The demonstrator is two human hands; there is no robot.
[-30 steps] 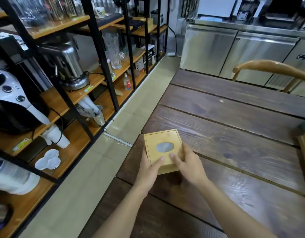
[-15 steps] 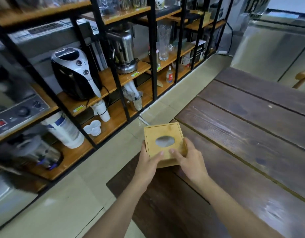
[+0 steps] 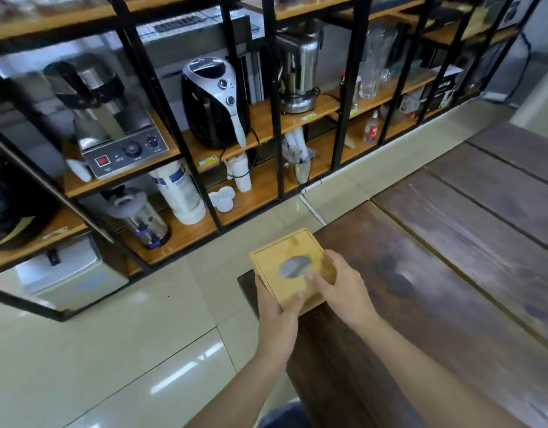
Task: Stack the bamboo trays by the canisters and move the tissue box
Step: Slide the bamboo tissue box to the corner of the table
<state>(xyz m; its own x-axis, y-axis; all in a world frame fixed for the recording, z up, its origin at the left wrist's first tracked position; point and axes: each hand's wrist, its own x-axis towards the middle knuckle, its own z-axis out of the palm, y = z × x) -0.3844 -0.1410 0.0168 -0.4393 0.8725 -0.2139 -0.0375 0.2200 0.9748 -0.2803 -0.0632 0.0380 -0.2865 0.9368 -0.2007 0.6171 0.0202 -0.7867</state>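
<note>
Box (image 3: 292,267) clamped between both hands at table (image 3: 451,273) corner, partly past the edge. Left hand (image 3: 277,310) wraps near-left side, right hand (image 3: 343,288) right side; thumbs on lid. Box squarish; shelves lie ahead-left.

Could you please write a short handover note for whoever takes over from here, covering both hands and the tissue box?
Left hand: grip on the near left corner of the tissue box, thumb on its lid.
Right hand: grip on the box's right side, thumb on the lid by the oval opening.
Box: held in both hands over the table corner nearest the shelves; whether it rests on the wood is unclear.
Done: box picked up.
Left: set the box down. Trays and canisters are out of view, so their state is unknown.
</note>
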